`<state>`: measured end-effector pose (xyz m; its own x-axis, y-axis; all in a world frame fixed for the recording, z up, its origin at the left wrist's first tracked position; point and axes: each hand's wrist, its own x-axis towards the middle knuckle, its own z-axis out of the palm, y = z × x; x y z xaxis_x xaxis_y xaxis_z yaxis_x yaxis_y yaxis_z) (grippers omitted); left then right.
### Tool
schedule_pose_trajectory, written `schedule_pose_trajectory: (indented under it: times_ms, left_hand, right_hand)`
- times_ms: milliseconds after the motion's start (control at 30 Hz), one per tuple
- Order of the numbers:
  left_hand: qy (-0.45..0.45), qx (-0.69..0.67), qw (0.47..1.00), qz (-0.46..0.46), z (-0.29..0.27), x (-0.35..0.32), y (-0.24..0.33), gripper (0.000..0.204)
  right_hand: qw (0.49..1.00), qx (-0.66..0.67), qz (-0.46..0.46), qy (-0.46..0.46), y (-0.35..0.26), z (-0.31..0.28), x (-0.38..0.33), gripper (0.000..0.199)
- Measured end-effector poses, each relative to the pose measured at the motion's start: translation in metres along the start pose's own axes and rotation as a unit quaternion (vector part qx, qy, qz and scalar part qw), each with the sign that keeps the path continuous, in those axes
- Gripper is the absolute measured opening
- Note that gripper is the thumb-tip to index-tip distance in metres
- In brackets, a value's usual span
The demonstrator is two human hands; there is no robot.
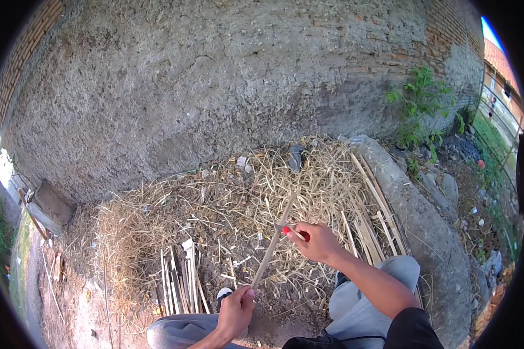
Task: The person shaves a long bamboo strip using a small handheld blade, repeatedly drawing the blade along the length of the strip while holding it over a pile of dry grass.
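Note:
My left hand (237,309) is closed around the lower end of a long, thin bamboo strip (266,259). The strip slants up and away to the right, over the pile of shavings. In my right hand (320,243) is a small knife with a red handle (287,230), gripped by closed fingers. Its short blade meets the strip around the strip's middle. Most of the handle is hidden in my palm.
Curly shavings (131,244) cover the ground before a rough plastered wall (233,75). Split strips lie in a bundle (180,285) by my left knee, and more strips (367,235) lie at the right. A concrete ledge (416,232) curves along the right side.

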<state>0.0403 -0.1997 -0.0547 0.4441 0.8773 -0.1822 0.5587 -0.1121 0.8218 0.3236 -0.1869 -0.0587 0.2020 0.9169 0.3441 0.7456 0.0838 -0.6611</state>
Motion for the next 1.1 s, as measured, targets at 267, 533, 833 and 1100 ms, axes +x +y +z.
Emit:
schedule_pose_trajectory:
  times_ms: [267, 533, 833, 1100]
  left_hand:
    - [-0.016, 0.036, 0.999, 0.01, -0.002, -0.009, 0.007, 0.025]
    - [-0.021, 0.048, 0.999, 0.007, 0.003, -0.007, -0.004, 0.026]
    - [0.059, 0.084, 0.99, 0.092, -0.008, -0.013, -0.016, 0.027]
    - [-0.034, 0.048, 0.998, -0.03, -0.003, 0.011, -0.016, 0.025]
  right_hand:
    - [0.999, -0.033, -0.002, -0.01, -0.005, -0.005, -0.004, 0.032]
    - [0.994, -0.082, 0.034, -0.063, 0.016, 0.012, 0.0, 0.028]
    - [0.966, -0.071, 0.236, 0.079, 0.124, -0.03, 0.019, 0.025]
    - [0.861, 0.367, 0.353, 0.007, 0.058, 0.001, 0.018, 0.028]
